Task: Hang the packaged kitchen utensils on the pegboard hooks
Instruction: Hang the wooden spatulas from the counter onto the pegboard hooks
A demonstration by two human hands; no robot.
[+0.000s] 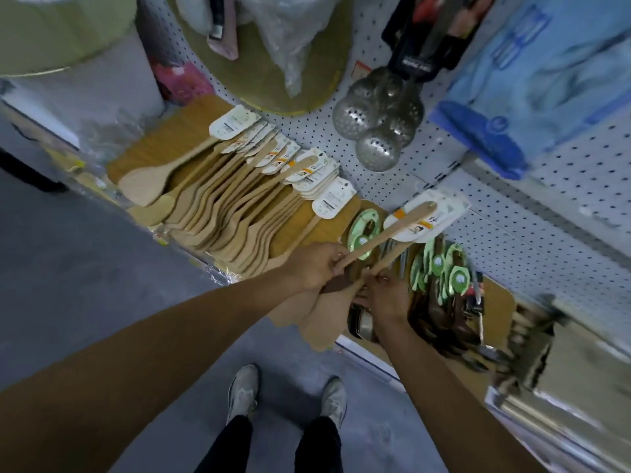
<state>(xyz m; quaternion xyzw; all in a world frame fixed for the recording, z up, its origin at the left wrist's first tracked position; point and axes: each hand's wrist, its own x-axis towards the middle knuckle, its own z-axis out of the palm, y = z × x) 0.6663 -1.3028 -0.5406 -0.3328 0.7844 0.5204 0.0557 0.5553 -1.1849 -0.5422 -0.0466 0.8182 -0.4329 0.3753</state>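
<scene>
Shop aisle: grey floor (102, 268) below us, white pegboard (426, 158) wall running up the frame, view tilted. Our pale sneakers (242, 394) and dark trousers show at the bottom edge

On the board: a long fanned row of wooden spatulas (218, 213) hanging by white header cards (300, 162), blades pointing toward the floor. Above them a cluster of perforated steel skimmers (379, 121). To the right a blue package (532, 73), blurred. Lower right, a bunch of dark utensils with green-and-white round labels (440, 268); exact type unreadable

No bins or trays visible; stock hangs straight off the board

Both our arms reach forward, hands meeting close to the board. Left hand (316, 268) has fingers curled round a spatula handle (382, 237), the stick angling up-right to its white card (426, 216), which sits against the pegboard just right of the hanging row. Right hand (387, 295) grips a second handle just beside it, fingers curled, knuckles toward us. Several wooden blades (324, 315) hang below the two hands. Whether the card is on a hook, we cannot tell
</scene>
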